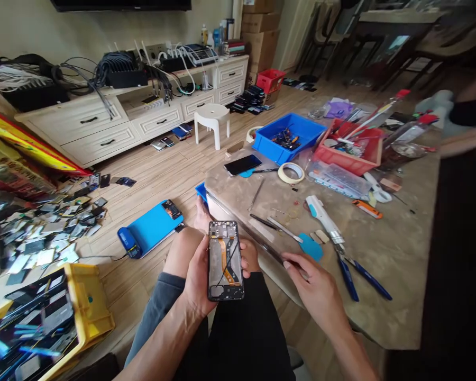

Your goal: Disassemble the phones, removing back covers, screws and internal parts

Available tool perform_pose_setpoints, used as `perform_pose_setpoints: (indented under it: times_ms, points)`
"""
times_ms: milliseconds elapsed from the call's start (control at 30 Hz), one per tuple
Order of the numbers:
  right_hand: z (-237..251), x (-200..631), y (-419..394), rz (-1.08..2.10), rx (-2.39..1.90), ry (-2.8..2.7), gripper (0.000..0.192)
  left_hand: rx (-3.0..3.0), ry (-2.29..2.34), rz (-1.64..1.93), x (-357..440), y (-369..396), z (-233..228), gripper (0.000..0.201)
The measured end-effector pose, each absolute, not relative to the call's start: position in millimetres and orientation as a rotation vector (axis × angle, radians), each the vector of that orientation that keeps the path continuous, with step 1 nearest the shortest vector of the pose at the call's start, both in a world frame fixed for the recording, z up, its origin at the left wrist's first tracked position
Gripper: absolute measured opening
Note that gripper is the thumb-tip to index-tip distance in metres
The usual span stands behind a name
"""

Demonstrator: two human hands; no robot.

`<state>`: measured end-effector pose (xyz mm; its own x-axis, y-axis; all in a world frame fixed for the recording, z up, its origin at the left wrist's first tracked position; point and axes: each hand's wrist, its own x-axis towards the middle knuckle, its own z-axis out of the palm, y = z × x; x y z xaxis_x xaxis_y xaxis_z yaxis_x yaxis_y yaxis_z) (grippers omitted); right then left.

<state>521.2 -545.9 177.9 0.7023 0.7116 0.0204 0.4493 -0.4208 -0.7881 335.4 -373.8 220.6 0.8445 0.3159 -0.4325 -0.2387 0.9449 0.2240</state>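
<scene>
My left hand point(199, 280) is closed around an opened phone point(225, 262) whose back cover is off. Inside the black frame show an orange flex cable point(225, 259) and a thin black wire; the phone is upright above my lap. At the table's near edge is my right hand point(315, 283), its fingers bent together. What they hold, if anything, I cannot make out. Close by on the table lie black tweezers point(265, 222), a spudger point(284, 228), a blue round pad point(311, 247) and blue-handled pliers point(347, 272).
On the table point(384, 243) stand a blue bin point(269, 143) of small parts and a red basket point(345, 159), beside a tape roll point(291, 173) and another phone point(242, 164). A blue heating mat point(153, 225) and a yellow crate point(93, 301) of phones are at left.
</scene>
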Motion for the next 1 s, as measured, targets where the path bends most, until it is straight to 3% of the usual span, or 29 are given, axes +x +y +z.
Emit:
perform_pose_setpoints:
  times_ms: [400,667,833,1000]
  points:
    - [207,630,-605,-0.053,-2.413,-0.375,0.045,0.288,0.677,0.255,355,-363,208,0.054]
    - [205,695,-536,0.089,-2.512,-0.616,0.034,0.312,0.649,0.274,356,-370,201,0.051]
    - [207,686,-498,0.196,-2.531,-0.649,0.007,0.217,0.584,0.316,349,-372,211,0.055]
    - [243,643,-501,0.125,-2.290,-0.572,0.012,0.113,0.547,0.331,346,-373,219,0.066]
